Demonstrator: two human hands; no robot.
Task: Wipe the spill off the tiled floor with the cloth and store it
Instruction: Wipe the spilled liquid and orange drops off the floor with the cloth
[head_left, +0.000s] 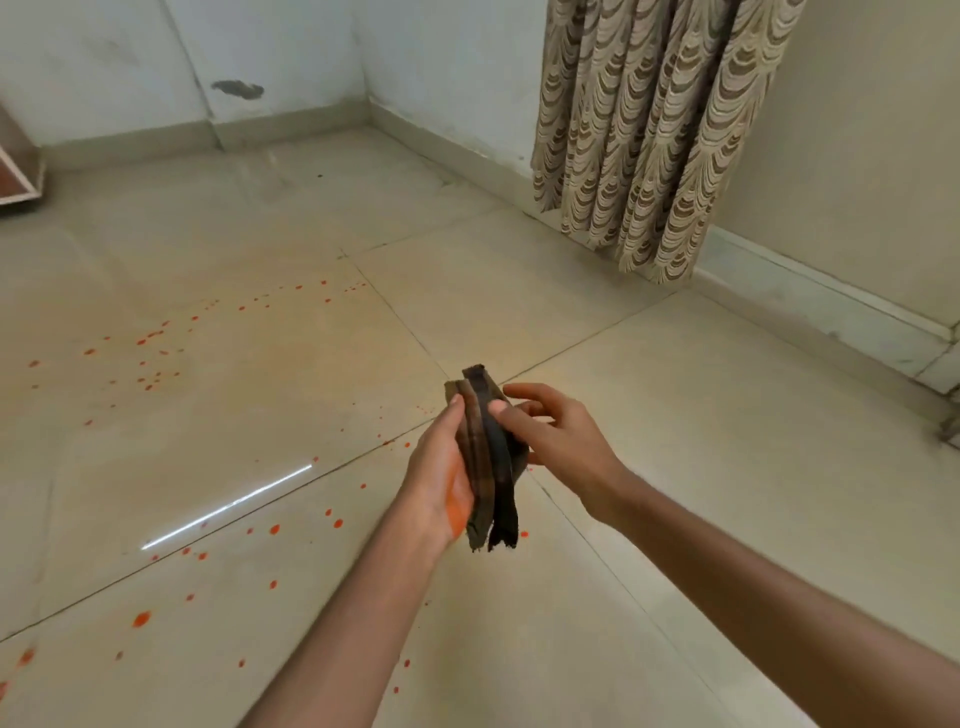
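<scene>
The cloth, a dark brown and black folded piece, was held upright in mid-air at about the centre of the view, slightly toward 5 o'clock, above the tiled floor. The left hand carried it: the palm lay flat against the cloth's left face with the fingers stretched up along it, so that grip was closed on the cloth, though the thumb was hidden behind the fabric. An orange smear marked the heel of that palm. The right hand came in from 3 o'clock; its thumb pressed on the cloth's right face near the upper edge, while the other fingers were spread loosely and stood apart from the fabric. That grip was wide, touching the cloth by the thumb only. The lower ends of the cloth hung free below the left palm.

The spill was a scatter of orange-red drops over the tiles, spread from 9 o'clock down to 7 o'clock, with a few specks just beside the hands at 6 o'clock. A bright streak of reflected light lay on the floor toward 8 o'clock. A patterned curtain hung at 1 o'clock, its hem close to the floor beside the skirting. Pale walls met in a corner at 12 o'clock, and the edge of some furniture showed at 10 o'clock.
</scene>
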